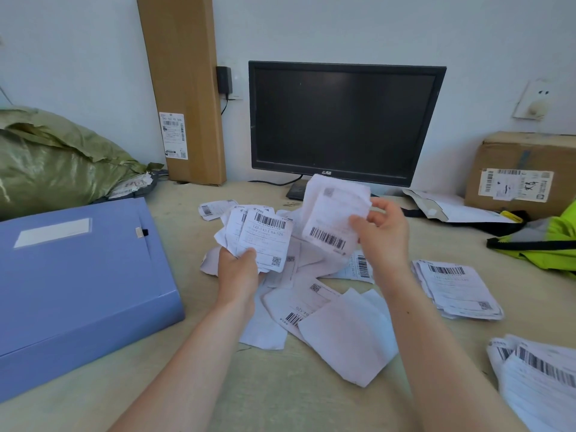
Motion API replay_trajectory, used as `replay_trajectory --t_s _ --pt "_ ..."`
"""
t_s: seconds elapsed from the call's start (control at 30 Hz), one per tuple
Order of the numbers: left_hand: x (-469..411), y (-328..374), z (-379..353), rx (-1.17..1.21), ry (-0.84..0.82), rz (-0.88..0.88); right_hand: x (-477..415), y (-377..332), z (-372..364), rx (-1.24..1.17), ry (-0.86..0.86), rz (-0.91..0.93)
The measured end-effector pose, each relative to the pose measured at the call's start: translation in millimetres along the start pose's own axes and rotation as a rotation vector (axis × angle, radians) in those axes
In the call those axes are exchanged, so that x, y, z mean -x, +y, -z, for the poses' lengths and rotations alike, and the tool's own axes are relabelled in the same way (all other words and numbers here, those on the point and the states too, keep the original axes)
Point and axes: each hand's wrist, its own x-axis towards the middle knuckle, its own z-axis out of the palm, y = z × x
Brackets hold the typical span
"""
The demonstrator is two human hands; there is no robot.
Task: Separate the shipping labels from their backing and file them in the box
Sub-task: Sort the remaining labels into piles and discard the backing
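Taking the blue file box (78, 285) as the landmark: its lid is shut and nothing lies on it, so a hand could pass freely over its top. Just right of the box a strip of bare table (174, 207) runs from the near edge to the wall. Farther right, loose labels (327, 307) clutter the middle, and both hands, the left hand (238, 269) and right hand (381, 235), are raised over them gripping papers. Behind the box a green sack (53, 160) blocks the way. A tall carton (184, 88) and a monitor (346, 123) close off the wall side. Far right, stacked labels (458, 288) and a cardboard box (523, 173) fill the table.
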Motion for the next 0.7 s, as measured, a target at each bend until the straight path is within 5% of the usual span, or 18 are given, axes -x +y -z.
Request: replay_trajectory --t_s 0.4,0.57,0.7 --pt "12 8 -7 0.026 -0.131 0.034 4 -15 6 -0.050 -0.241 -0.070" --pt "10 7 -4 0.060 -0.181 0.045 6 -19 4 -0.065 -0.199 0.152" --pt "9 5 -6 0.100 -0.218 0.068 11 -13 -1 0.179 -0.398 0.267"
